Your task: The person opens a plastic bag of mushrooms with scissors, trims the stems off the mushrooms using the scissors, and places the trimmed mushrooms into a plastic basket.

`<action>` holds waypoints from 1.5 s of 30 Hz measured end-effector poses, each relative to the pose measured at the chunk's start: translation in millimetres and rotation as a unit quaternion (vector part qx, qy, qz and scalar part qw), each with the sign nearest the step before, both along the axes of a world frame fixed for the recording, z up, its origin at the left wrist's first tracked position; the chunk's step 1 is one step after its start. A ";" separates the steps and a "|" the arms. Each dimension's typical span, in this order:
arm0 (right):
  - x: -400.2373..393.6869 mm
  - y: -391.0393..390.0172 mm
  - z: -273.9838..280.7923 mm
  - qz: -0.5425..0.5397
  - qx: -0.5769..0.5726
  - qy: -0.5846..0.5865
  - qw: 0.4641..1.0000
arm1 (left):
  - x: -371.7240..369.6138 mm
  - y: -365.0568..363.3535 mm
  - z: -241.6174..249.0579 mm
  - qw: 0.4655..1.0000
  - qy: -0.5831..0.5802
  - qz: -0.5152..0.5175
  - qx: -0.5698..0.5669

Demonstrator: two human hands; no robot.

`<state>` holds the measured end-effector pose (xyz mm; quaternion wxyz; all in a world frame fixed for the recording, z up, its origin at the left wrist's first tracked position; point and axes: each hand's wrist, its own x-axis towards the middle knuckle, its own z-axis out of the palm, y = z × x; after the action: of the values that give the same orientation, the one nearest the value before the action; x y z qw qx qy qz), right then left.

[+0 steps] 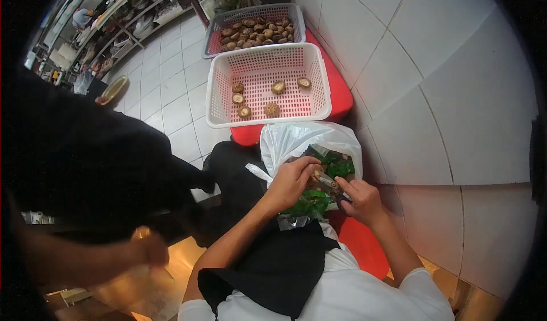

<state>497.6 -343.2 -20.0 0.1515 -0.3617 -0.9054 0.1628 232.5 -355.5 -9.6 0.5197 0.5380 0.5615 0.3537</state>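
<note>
The left hand point(294, 179) pinches a small mushroom point(317, 174), partly hidden by the fingers; the right hand point(363, 200) grips scissors point(326, 179), their blades at it; both work over an open white bag point(285, 141); beyond, a white basket point(228, 121) holds six mushrooms point(272, 110); behind, a grey basket point(299, 21) holds many more.

No lettering, label, brand, number or sign is showing legibly anywhere in the head view.
</note>
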 end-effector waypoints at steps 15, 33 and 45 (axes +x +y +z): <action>0.9 -47.8 -55.2 -0.145 -0.231 0.235 0.933 | -1.1 -8.5 -20.9 0.997 0.067 0.042 -0.001; 1.1 -37.4 -74.1 -0.261 -0.335 0.287 0.859 | -38.9 -21.5 51.8 0.960 0.243 -0.081 0.110; -19.9 -31.5 -64.2 -0.252 -0.366 0.303 0.843 | 8.7 -39.7 6.0 0.900 0.339 -0.211 0.176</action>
<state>477.6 -374.7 -84.2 0.3110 -0.5389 -0.5670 0.5399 241.2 -395.2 -3.6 0.2568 0.8141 0.5057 0.1248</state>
